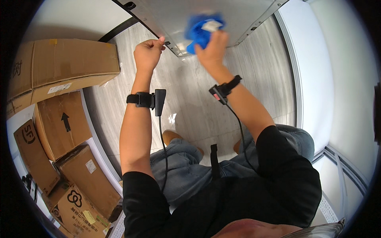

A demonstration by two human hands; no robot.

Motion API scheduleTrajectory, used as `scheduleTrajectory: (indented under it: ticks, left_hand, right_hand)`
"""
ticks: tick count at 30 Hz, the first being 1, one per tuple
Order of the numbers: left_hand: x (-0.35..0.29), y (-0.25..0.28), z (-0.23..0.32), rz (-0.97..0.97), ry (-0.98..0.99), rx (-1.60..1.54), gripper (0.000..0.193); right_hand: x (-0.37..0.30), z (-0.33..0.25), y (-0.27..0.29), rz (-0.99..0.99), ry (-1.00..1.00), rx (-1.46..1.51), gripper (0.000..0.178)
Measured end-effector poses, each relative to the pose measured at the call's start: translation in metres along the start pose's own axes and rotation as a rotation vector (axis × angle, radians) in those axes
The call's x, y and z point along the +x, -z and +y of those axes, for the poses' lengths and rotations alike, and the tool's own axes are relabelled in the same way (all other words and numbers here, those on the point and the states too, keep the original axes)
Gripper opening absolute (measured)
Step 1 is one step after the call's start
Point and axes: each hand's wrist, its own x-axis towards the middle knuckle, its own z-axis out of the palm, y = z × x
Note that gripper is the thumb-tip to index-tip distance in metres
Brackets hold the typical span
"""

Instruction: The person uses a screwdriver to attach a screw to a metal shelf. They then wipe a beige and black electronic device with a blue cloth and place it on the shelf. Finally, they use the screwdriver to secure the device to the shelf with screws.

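My right hand (214, 49) is closed on a bunched blue cloth (200, 35) with a white patch, perhaps a label. Hand and cloth are blurred. They are at the lower part of a grey metal panel (170, 18), which has a dark left edge and small holes along its sides. By that left edge is my left hand (147, 55), fingers curled in and one fingertip at or just beside the edge. Whatever lies inside those curled fingers, if anything, is hidden. Each wrist carries a black strap with a small device and cable.
Cardboard boxes (75, 59) stand at the left, with several more stacked on a white shelf (89, 115) below them. A white wall (309, 79) runs along the right. Under my arms is a grey wood-look floor (186, 91), and my legs (178, 158) are bent close by.
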Motion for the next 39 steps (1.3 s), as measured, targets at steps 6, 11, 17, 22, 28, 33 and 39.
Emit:
scheduleTrajectory:
  ticks: [6, 11, 17, 22, 28, 33, 39]
  left_hand:
    - [0.002, -0.006, -0.003, -0.013, -0.012, 0.045, 0.037]
    - [-0.009, -0.014, 0.008, -0.099, 0.011, 0.037, 0.033]
    - [-0.002, -0.029, 0.007, -0.176, -0.073, 0.015, 0.031]
    - [0.002, -0.038, 0.002, -0.219, -0.089, 0.065, 0.035]
    - [-0.004, -0.03, 0.01, -0.249, -0.078, 0.034, 0.037]
    - [0.001, -0.03, 0.006, -0.25, -0.058, -0.007, 0.04]
    - [-0.007, -0.033, 0.009, -0.262, -0.028, -0.009, 0.043]
  right_hand:
    - [-0.023, -0.018, -0.013, -0.36, 0.129, 0.083, 0.052]
    - [-0.015, 0.019, 0.001, -0.197, 0.012, -0.066, 0.054]
    - [0.014, 0.087, 0.039, 0.04, -0.171, -0.105, 0.058]
    - [0.03, 0.07, 0.057, 0.116, -0.121, -0.025, 0.066]
    - [0.072, 0.025, 0.082, 0.287, 0.036, 0.016, 0.053]
    - [0.041, 0.001, 0.051, -0.069, 0.069, -0.051, 0.048]
    - [0.0, 0.004, 0.015, -0.329, 0.055, -0.006, 0.051]
